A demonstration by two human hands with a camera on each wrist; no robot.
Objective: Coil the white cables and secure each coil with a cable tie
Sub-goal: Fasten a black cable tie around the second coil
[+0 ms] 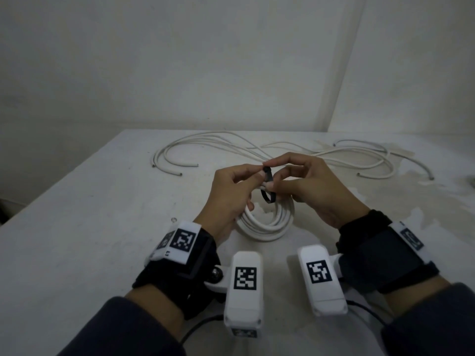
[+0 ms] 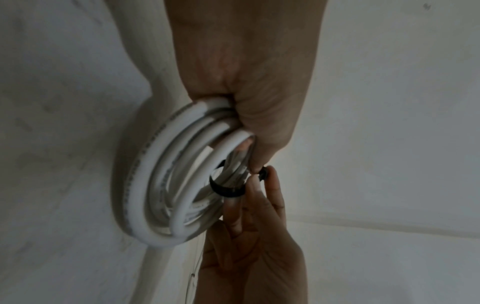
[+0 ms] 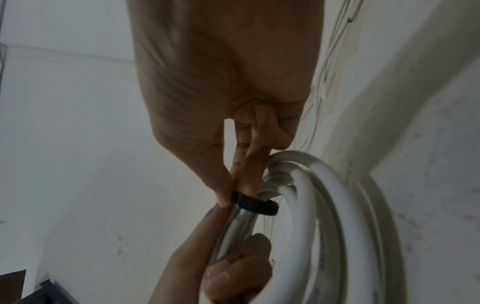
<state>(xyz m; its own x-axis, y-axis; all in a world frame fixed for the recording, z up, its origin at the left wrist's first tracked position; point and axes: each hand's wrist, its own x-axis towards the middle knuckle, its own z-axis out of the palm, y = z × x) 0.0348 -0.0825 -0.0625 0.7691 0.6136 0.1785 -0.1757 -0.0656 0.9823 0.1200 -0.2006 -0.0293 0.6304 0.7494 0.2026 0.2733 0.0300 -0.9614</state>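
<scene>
A coil of white cable (image 1: pixel 267 223) hangs just above the grey table (image 1: pixel 102 201), held at its top by both hands. My left hand (image 1: pixel 254 174) grips the bundled strands, its fingers curled round them in the right wrist view (image 3: pixel 233 267). A black cable tie (image 1: pixel 267 199) loops round the strands. My right hand (image 1: pixel 275 176) pinches the tie near its head between thumb and forefinger (image 3: pixel 228 193). The left wrist view shows the coil (image 2: pixel 155 185) below the left hand (image 2: pixel 259 133), the tie (image 2: pixel 226 190) and the right hand (image 2: pixel 254 236). The band is loose around the strands (image 3: pixel 255 204).
Several loose white cables (image 1: pixel 205 145) sprawl across the back of the table, with more of them (image 1: pixel 365 158) at the back right. Walls meet in a corner behind the table. The table's left edge drops off at the far left.
</scene>
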